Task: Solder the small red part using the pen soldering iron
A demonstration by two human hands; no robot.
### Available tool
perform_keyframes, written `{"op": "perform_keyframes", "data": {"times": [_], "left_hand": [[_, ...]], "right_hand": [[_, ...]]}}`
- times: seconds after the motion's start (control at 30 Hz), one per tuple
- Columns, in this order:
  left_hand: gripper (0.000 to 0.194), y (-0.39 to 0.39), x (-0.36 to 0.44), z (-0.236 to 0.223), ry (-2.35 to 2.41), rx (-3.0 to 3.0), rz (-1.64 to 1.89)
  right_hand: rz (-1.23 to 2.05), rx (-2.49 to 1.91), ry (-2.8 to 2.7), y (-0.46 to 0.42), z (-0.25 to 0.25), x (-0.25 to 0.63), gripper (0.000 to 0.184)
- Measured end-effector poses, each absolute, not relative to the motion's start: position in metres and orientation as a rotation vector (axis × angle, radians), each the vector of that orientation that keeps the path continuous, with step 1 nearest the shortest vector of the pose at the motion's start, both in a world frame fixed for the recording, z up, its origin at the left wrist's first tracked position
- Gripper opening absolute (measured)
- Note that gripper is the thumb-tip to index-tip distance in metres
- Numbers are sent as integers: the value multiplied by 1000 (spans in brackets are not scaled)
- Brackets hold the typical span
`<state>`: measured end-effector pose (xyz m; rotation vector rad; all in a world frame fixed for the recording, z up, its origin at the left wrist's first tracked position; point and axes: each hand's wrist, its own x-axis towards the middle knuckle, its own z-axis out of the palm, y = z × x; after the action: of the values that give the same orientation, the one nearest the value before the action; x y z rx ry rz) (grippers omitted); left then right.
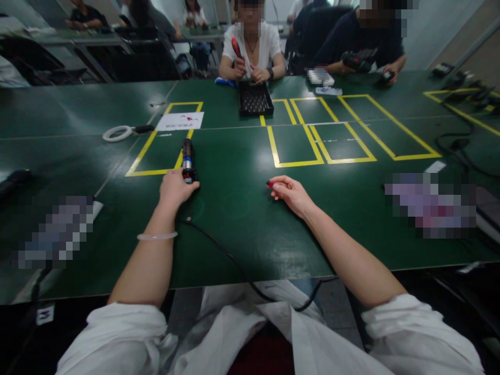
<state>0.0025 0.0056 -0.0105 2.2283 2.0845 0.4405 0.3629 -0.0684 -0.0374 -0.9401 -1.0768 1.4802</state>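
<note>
My left hand (175, 188) rests on the green table (242, 229), fingers closed round the near end of a black and silver electric screwdriver (188, 159) that lies flat, pointing away from me. Its black cable (230, 255) trails back over the table's near edge. My right hand (289, 192) lies to the right, fingers curled, pinching a small dark red item (269, 183) at the fingertips. A clear bangle (157, 236) circles my left wrist.
Yellow tape rectangles (312, 135) mark the table. A black tray (255, 99) sits before a person in white opposite. A white sheet (180, 121) and a coiled white cable (117, 133) lie far left. Another person sits far right; cables (457, 140) lie at the right.
</note>
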Motion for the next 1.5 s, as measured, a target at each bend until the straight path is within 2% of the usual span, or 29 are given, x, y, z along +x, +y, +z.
{"op": "perform_keyframes", "data": {"times": [0.1, 0.33, 0.5, 0.77, 1.5], "left_hand": [[58, -5, 42, -9, 2122, 2234, 422], [63, -41, 124, -10, 1756, 2459, 413], [63, -66, 158, -10, 1544, 2566, 425], [62, -76, 166, -10, 1477, 2587, 412], [62, -76, 173, -9, 1554, 2629, 422]], "right_hand": [[1434, -968, -1110, -69, -39, 361, 39], [1217, -992, -1355, -68, -44, 359, 36], [968, -1045, -1628, -73, -41, 358, 19], [647, -1074, -1959, -76, -42, 358, 7], [570, -1094, -1934, -75, -41, 355, 6]]}}
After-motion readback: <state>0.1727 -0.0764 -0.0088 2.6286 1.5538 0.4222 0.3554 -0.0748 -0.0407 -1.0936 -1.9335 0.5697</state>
